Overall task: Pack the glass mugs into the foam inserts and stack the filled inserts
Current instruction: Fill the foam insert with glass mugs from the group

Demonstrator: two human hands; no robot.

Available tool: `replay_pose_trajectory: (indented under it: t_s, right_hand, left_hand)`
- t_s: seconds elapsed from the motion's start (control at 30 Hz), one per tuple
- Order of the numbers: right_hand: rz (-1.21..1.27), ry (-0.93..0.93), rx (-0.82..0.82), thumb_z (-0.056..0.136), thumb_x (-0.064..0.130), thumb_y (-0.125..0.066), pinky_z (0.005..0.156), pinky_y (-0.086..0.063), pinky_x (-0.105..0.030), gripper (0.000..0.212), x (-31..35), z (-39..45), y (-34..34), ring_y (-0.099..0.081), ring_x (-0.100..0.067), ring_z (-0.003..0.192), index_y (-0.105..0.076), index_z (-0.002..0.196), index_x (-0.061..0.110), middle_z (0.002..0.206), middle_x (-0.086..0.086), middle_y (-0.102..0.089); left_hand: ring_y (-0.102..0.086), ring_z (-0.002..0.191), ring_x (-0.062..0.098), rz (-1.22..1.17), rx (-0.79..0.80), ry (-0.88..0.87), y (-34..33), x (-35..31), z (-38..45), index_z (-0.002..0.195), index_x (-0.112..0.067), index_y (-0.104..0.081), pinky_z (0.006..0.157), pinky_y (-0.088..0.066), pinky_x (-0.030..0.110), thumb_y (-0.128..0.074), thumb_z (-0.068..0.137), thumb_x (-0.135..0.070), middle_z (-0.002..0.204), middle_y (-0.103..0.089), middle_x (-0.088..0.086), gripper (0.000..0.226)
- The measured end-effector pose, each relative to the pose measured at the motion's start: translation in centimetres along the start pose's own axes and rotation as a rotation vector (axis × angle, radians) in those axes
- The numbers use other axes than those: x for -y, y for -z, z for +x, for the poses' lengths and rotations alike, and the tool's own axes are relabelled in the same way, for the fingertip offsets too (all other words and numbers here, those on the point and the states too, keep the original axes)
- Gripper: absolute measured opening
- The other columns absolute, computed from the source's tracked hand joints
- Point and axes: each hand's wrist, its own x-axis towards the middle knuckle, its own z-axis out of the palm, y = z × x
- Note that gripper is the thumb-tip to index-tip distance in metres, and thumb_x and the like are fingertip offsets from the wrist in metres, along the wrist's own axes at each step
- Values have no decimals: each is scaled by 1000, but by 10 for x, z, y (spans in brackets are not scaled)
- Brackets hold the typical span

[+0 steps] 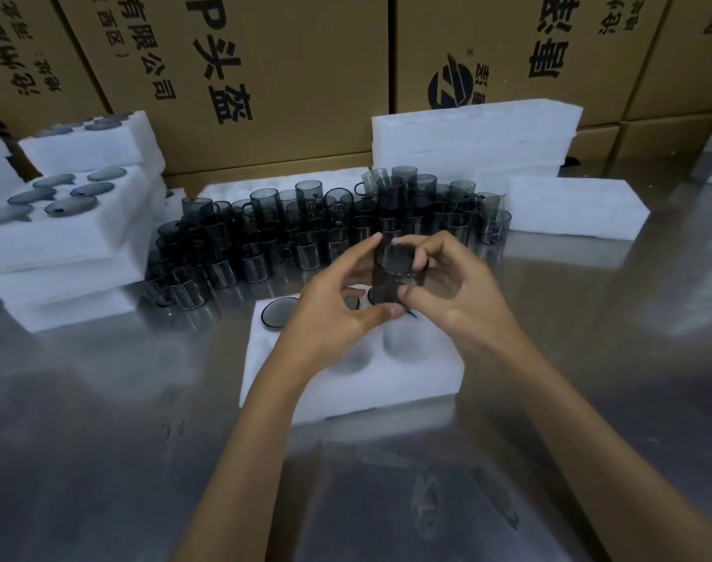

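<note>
Both hands are holding one smoky mug (394,273) above the foam tray (354,383): left hand (338,314) pinching its near side, right hand (447,290) curling round the far side. The mug's long axis is tilting; an empty pocket (407,338) is waiting just below the fingertips.

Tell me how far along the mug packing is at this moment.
Done: filled inserts stand stacked at left, and the insert in front shows one mug seated. In hand: both the left hand and right hand hold a mug above it. Left: its near pockets, plus the crowd of loose mugs behind.
</note>
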Motion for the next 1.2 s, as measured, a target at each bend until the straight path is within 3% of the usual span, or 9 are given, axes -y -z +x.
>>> replay_pose_trajectory:
  t_s: [0.1,0.27,0.33,0.43,0.5,0.7,0.9,1.07,1.2]
  right_hand:
    - [77,-53,104,77,-11,-61,103,-48,-32,36,-2,-5,4,-62,-16,119,-52,103,12,125,-3,-65]
    - [-42,-185,137,72,19,-75,108,-38,-26,61,-6,-11,12,-53,0,125,-53,129,30,128,11,-61]
    - [-124,-214,146,71,29,-80,104,-38,-26,56,-7,-11,16,-56,0,119,-60,124,32,121,14,-65]
    - [-164,-232,192,67,38,-82,105,-41,-33,50,-5,-10,20,-61,-5,114,-66,114,34,114,13,-70]
    - [-160,-238,207,62,43,-80,106,-42,-36,53,-5,-10,21,-61,-7,114,-66,112,36,115,14,-69]
    - [-155,-205,298,70,23,-80,107,-44,-36,47,-3,-10,25,-61,-10,116,-62,113,32,118,11,-68]
    - [-136,-251,416,79,6,-80,111,-41,-39,48,-1,-12,30,-58,-12,122,-61,120,22,124,3,-65]
    - [20,-303,290,88,25,-72,95,-44,-12,27,3,-14,28,-60,-3,117,-72,113,13,123,3,-67]
    - [-114,-297,263,96,18,-61,118,-28,-29,24,-4,-9,27,-43,1,134,-73,114,9,141,5,-51]
  left_hand:
    - [-56,103,-4,181,18,-1,-4,-3,-1,137,-38,-50,86,-43,11,-93,62,-33,117,-62,-17,87]
    - [-54,97,0,368,37,4,-11,-8,-5,113,-42,-46,90,-48,38,-88,57,-53,104,-60,-19,71]
    - [-55,99,7,374,52,48,-9,-9,-4,107,-42,-43,91,-48,41,-87,54,-57,103,-60,-15,70]
    - [-55,102,6,255,85,105,1,-10,-5,99,-40,-50,81,-46,30,-91,55,-52,107,-61,-15,62]
    - [-55,111,5,166,139,131,11,-10,-7,101,-41,-57,86,-45,28,-92,61,-43,117,-60,-18,53]
    - [-59,116,-1,19,226,151,23,-11,-8,116,-27,-63,107,-42,26,-88,72,-18,122,-65,-16,51]
    - [-57,111,-10,97,268,127,27,-11,-8,114,-47,-67,89,-42,8,-88,59,-40,118,-66,-25,59]
    - [-58,117,1,81,285,131,24,-10,-9,108,-37,-69,105,-43,27,-86,59,-39,115,-68,-22,52]
    - [-63,108,2,60,283,116,22,-7,-9,110,-30,-71,94,-48,22,-74,78,-41,110,-71,-16,34]
